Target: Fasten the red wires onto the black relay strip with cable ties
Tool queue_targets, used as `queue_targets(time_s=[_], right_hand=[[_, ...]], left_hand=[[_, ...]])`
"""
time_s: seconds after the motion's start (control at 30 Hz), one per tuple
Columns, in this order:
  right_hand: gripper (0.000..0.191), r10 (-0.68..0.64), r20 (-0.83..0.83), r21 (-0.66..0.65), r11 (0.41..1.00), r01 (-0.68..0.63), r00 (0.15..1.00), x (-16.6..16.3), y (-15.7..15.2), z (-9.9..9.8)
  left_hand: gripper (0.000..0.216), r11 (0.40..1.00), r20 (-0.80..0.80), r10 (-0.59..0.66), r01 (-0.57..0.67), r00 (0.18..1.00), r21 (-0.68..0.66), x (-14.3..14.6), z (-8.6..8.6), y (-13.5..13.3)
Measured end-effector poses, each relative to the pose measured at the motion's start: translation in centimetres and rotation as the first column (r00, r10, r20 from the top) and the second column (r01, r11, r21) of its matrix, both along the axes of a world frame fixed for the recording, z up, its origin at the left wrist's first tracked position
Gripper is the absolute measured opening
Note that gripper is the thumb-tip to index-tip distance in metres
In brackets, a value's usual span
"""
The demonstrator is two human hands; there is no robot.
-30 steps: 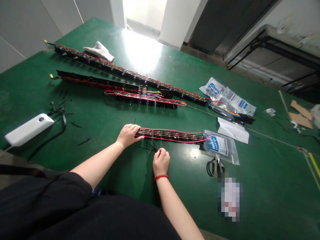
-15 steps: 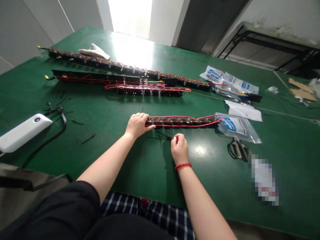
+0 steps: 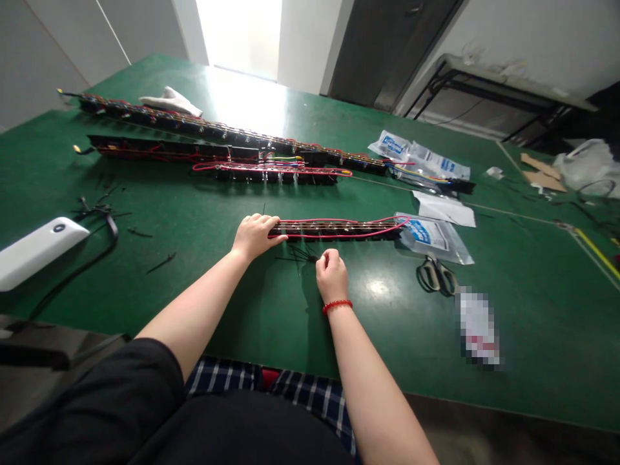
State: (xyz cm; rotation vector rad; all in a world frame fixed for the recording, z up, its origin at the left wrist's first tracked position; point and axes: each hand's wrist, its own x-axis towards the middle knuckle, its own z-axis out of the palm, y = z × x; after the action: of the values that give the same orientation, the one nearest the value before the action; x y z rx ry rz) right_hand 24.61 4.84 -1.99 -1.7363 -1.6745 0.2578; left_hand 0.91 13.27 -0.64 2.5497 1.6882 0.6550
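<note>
My left hand [image 3: 254, 237] is closed over the left end of a short black strip [image 3: 339, 229] with red and brown wires along its top. The thumb presses on the near side. A red wire loop runs past the strip's right end onto a clear plastic bag. Just nearer to me, my right hand [image 3: 332, 271] is in a pinch over the table, on the tail of a bundle of thin black cable ties [image 3: 303, 254]. Their loose ends fan out leftward below the strip. A red bead bracelet circles the right wrist.
Two longer wired strips [image 3: 232, 132] lie across the back of the green table [image 3: 232, 316]. Scissors [image 3: 436, 276] and a clear bag [image 3: 436, 240] rest at the right. A white device [image 3: 41, 253], loose ties [image 3: 161, 262] and a black strap are on the left. A white glove [image 3: 172, 102] lies far back.
The camera view has shifted, so everything sits a little further left in the picture. Both hands keep about the same places relative to the strip and the cable ties.
</note>
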Motion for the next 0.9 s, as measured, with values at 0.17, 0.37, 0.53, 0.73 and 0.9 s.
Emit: queue_targets(time_s=[0.17,0.37,0.53,0.73,0.9], right_hand=[[0.011,0.015,-0.143,-0.052,0.998,-0.022,0.99,0.3,-0.5,0.8],[0.012,0.011,-0.282,-0.089,0.995,-0.037,0.959,0.8,-0.7,1.4],[0.012,-0.016,-0.39,-0.099,0.995,-0.025,0.921,1.1,-1.0,1.7],[0.017,0.003,-0.557,-0.088,0.994,-0.063,0.831,1.3,-0.9,1.6],[0.017,0.066,-0.525,-0.076,0.989,-0.125,0.848,1.2,-0.9,1.6]], left_hand=[[0.051,1.0,-0.051,0.019,-0.019,0.998,-0.009,-0.1,0.1,-0.7],[0.048,0.998,-0.076,0.06,-0.06,0.995,0.002,-0.4,0.3,-3.2],[0.047,0.993,-0.058,0.113,-0.115,0.992,-0.032,-0.5,0.6,-6.4],[0.053,0.992,-0.093,0.121,-0.124,0.988,-0.028,-1.5,0.8,-10.6],[0.05,0.993,-0.036,0.111,-0.113,0.993,-0.046,-2.3,0.4,-11.4]])
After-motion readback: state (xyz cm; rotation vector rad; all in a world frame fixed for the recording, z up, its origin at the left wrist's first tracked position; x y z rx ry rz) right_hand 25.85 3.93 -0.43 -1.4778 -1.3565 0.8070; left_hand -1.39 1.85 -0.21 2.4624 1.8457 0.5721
